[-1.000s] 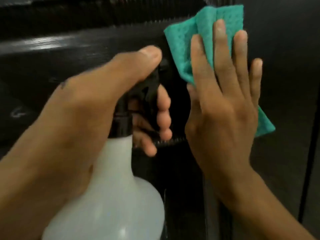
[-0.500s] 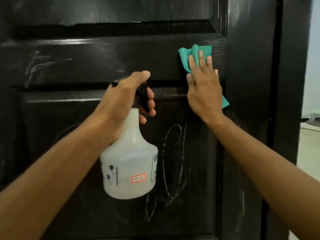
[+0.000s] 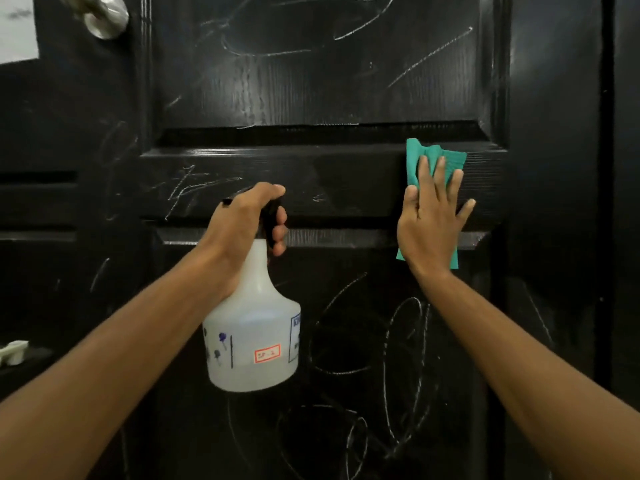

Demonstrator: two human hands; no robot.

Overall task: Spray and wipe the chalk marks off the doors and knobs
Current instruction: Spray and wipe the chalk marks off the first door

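Flat right hand (image 3: 429, 230) on crumpled teal cloth (image 3: 446, 161), left hand (image 3: 239, 223) round translucent spray bottle (image 3: 252, 334)

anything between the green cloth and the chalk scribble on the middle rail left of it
Nothing visible. The green cloth, pressed flat under the right hand, has bare black door rail up to the white chalk scribble; the white spray bottle hangs lower.

We see a black door (image 3: 346, 91) with a fine wood-grain pattern, scrawled all over with thin white chalk marks (image 3: 405, 344) in loops and strokes. We see a green cloth (image 3: 415, 161) with a ribbed texture. The spray bottle (image 3: 252, 337) is milky white with a black trigger top, a red-bordered label and small blue prints. The knob (image 3: 100, 15) is dull silver.
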